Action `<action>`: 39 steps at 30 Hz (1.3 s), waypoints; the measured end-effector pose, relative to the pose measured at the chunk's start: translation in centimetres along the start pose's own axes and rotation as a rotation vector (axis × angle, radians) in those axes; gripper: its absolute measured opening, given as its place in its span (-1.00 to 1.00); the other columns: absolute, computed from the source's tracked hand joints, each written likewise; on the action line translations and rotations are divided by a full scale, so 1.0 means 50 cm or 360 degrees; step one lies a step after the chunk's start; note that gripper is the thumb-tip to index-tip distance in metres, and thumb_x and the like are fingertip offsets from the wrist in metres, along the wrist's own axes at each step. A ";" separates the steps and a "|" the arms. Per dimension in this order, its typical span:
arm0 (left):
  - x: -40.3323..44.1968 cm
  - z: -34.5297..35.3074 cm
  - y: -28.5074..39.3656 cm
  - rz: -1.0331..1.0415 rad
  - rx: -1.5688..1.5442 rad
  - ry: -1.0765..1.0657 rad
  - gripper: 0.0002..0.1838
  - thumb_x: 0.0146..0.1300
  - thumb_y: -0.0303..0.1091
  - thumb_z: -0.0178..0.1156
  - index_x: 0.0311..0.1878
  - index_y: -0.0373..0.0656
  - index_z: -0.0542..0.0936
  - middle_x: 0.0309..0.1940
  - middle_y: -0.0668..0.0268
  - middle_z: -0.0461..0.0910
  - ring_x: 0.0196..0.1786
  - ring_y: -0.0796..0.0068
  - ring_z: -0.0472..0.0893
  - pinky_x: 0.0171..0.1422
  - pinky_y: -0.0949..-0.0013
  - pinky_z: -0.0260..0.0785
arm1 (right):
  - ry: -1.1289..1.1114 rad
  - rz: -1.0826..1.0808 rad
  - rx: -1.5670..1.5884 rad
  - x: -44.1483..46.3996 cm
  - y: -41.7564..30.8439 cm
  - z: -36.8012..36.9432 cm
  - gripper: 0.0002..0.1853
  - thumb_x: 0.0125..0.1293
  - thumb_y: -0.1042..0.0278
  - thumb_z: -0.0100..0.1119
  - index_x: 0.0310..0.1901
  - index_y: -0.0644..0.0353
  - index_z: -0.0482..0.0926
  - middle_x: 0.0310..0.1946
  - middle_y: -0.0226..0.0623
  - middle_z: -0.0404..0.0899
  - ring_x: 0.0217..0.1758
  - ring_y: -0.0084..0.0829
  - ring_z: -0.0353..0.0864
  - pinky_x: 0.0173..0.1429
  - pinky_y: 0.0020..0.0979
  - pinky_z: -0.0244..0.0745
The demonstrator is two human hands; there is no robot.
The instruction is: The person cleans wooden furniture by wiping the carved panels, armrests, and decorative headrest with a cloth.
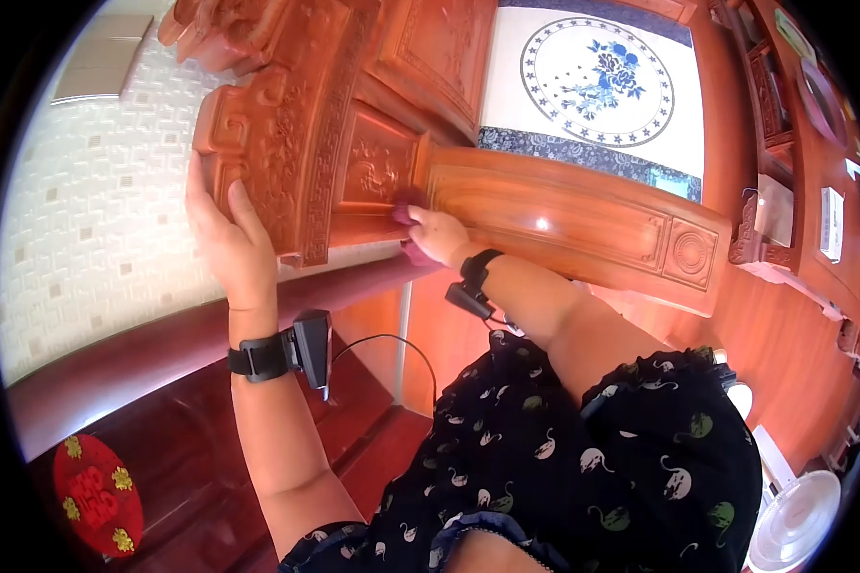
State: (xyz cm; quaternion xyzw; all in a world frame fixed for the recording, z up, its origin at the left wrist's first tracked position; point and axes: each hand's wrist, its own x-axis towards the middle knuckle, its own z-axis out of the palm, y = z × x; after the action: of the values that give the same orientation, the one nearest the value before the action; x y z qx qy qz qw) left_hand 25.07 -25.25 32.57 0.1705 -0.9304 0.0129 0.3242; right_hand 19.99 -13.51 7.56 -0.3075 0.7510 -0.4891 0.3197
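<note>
My left hand [227,234] rests against the carved end of a reddish-brown wooden bench [277,162]. Its fingers lie stretched along the outer edge, with the thumb apart on the near side. A dark red cloth [411,202] is bunched in my right hand [438,235], whose fingers are closed on it. The cloth touches the wood where a small carved panel [377,158] meets the long flat armrest board [564,205]. Part of the cloth hangs below my fingers.
A white seat cover [592,76] with a blue flower print lies on the bench. Patterned wallpaper [86,220] and a dark red door [210,477] with a round red ornament [97,495] stand at left. At right are a wooden table [817,191] and a clear plastic container [795,525].
</note>
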 end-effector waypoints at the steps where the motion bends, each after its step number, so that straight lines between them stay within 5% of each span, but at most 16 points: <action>1: 0.000 -0.002 0.002 0.0020 0.0022 0.0007 -0.52 0.27 -0.45 -0.02 0.25 -0.37 0.19 0.14 -0.05 0.31 0.17 0.04 0.35 0.24 0.21 0.18 | -0.0174 0.0207 0.0017 -0.001 0.025 -0.008 -0.68 0.15 0.29 -0.10 -0.04 0.00 0.46 -0.27 0.04 0.54 -0.16 -0.02 0.53 -0.11 -0.11 0.40; 3: 0.003 -0.001 0.001 -0.0008 -0.0010 0.0009 -0.52 0.27 -0.45 -0.02 0.25 -0.37 0.20 0.14 -0.04 0.31 0.17 0.05 0.35 0.24 0.22 0.19 | -0.0271 0.0218 -0.0294 -0.001 0.065 -0.003 -0.63 0.13 0.28 -0.08 0.00 0.08 0.45 -0.26 0.09 0.52 -0.14 0.02 0.50 -0.05 -0.16 0.40; 7: -0.001 -0.002 0.002 -0.0037 -0.0020 -0.0012 -0.52 0.28 -0.46 -0.02 0.25 -0.36 0.20 0.14 -0.03 0.31 0.17 0.06 0.36 0.23 0.23 0.20 | -0.0157 0.0265 -0.0097 0.014 0.070 0.028 -0.65 0.13 0.30 -0.08 -0.03 0.13 0.46 -0.24 0.08 0.53 -0.14 0.06 0.50 -0.02 -0.12 0.38; 10: -0.002 0.001 -0.003 -0.0033 -0.0028 -0.0003 -0.52 0.28 -0.46 -0.02 0.25 -0.35 0.19 0.15 -0.02 0.30 0.18 0.07 0.35 0.24 0.23 0.19 | 0.0140 0.0355 0.0079 0.009 0.084 0.040 -0.67 0.12 0.31 -0.07 -0.08 0.18 0.47 -0.23 0.11 0.53 -0.11 0.10 0.48 0.00 -0.11 0.36; 13: -0.002 -0.001 0.004 -0.0113 -0.0046 -0.0027 -0.52 0.29 -0.45 -0.03 0.26 -0.34 0.19 0.17 -0.02 0.29 0.20 0.09 0.34 0.25 0.23 0.19 | 0.0497 0.0060 -0.0038 0.017 0.114 0.047 -0.66 0.12 0.33 -0.07 -0.07 0.26 0.46 -0.20 0.19 0.50 -0.06 0.10 0.46 0.06 -0.14 0.34; 15: -0.003 0.002 0.002 -0.0110 -0.0047 -0.0015 -0.52 0.31 -0.40 -0.05 0.27 -0.32 0.18 0.17 0.00 0.31 0.18 0.13 0.36 0.23 0.26 0.21 | 0.0547 0.0212 0.0326 0.027 0.096 0.012 -0.63 0.12 0.34 -0.07 -0.06 0.34 0.46 -0.10 0.28 0.42 0.03 0.10 0.40 0.11 -0.24 0.33; 16: -0.003 0.003 0.001 -0.0105 -0.0040 0.0007 -0.52 0.34 -0.35 -0.07 0.27 -0.31 0.18 0.16 0.01 0.33 0.17 0.17 0.38 0.22 0.29 0.23 | 0.0315 0.0461 0.0599 0.023 0.062 -0.030 -0.54 0.15 0.34 -0.08 0.08 0.42 0.36 0.09 0.22 0.33 0.17 0.02 0.33 0.20 -0.35 0.27; 20: -0.001 -0.001 0.005 -0.0074 0.0027 0.0000 -0.53 0.34 -0.35 -0.07 0.28 -0.31 0.18 0.17 0.01 0.32 0.17 0.17 0.38 0.22 0.28 0.22 | 0.0481 0.0562 0.1196 0.077 0.086 -0.024 -0.38 0.18 0.36 -0.10 0.26 0.49 0.09 0.27 0.03 0.18 0.35 -0.22 0.14 0.32 -0.46 0.07; 24: -0.001 -0.001 0.007 -0.0117 -0.0007 -0.0014 -0.53 0.34 -0.36 -0.08 0.28 -0.31 0.18 0.18 0.01 0.31 0.18 0.17 0.37 0.23 0.28 0.21 | 0.0611 0.0634 0.1016 0.150 0.082 -0.030 -0.50 0.20 0.33 -0.13 0.18 0.36 0.25 0.12 0.14 0.34 0.21 -0.10 0.33 0.21 -0.36 0.23; 31: 0.001 0.002 0.003 -0.0091 -0.0009 0.0003 -0.53 0.28 -0.45 -0.04 0.25 -0.32 0.21 0.15 -0.01 0.32 0.16 0.07 0.37 0.21 0.22 0.23 | 0.0413 0.0725 0.1217 0.200 0.024 -0.065 -0.64 0.22 0.37 -0.16 0.04 0.31 0.29 -0.09 0.17 0.44 -0.02 -0.01 0.45 0.04 -0.25 0.33; 32: 0.001 0.003 0.006 -0.0098 -0.0013 0.0005 -0.53 0.28 -0.45 -0.04 0.25 -0.32 0.21 0.15 -0.01 0.32 0.16 0.07 0.37 0.21 0.22 0.23 | 0.0417 0.0583 0.0719 0.207 0.049 -0.037 -0.66 0.21 0.37 -0.15 0.01 0.31 0.31 -0.13 0.24 0.45 -0.03 0.10 0.45 0.05 -0.20 0.33; 33: 0.001 0.002 0.009 -0.0121 -0.0007 0.0005 -0.53 0.28 -0.46 -0.04 0.25 -0.32 0.21 0.15 -0.01 0.32 0.16 0.07 0.37 0.21 0.22 0.22 | 0.0554 0.0451 0.0476 0.210 0.068 0.002 -0.67 0.20 0.36 -0.13 -0.01 0.31 0.32 -0.14 0.28 0.44 0.00 0.16 0.41 0.07 -0.15 0.32; 35: 0.001 0.000 0.010 -0.0147 -0.0005 0.0010 -0.53 0.28 -0.46 -0.04 0.25 -0.32 0.22 0.14 -0.01 0.32 0.16 0.07 0.37 0.21 0.21 0.22 | 0.0248 0.0726 0.0605 0.184 0.034 -0.002 -0.47 0.24 0.34 -0.17 0.24 0.33 0.12 0.09 0.25 0.31 0.22 0.03 0.29 0.21 -0.26 0.21; 38: 0.003 0.002 0.009 -0.0129 -0.0016 0.0018 -0.53 0.27 -0.47 -0.03 0.25 -0.33 0.21 0.14 -0.02 0.32 0.16 0.06 0.37 0.21 0.21 0.22 | 0.0450 0.0630 0.0610 0.127 0.032 0.039 -0.62 0.17 0.32 -0.13 -0.01 0.34 0.32 -0.14 0.28 0.44 0.00 0.16 0.40 0.07 -0.11 0.31; 39: 0.000 0.003 0.004 -0.0130 -0.0026 0.0017 -0.53 0.27 -0.47 -0.04 0.25 -0.32 0.21 0.15 -0.02 0.32 0.16 0.05 0.37 0.22 0.21 0.22 | 0.0019 0.0750 0.0586 0.106 0.035 0.024 -0.46 0.24 0.35 -0.18 0.24 0.39 0.11 0.09 0.25 0.31 0.22 0.02 0.29 0.21 -0.29 0.21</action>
State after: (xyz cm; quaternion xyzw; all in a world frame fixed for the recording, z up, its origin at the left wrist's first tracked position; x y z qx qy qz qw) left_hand 24.92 -25.10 32.50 0.2058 -0.9210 -0.0071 0.3307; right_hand 17.44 -17.69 4.60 -0.0587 0.7022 -0.5313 0.4703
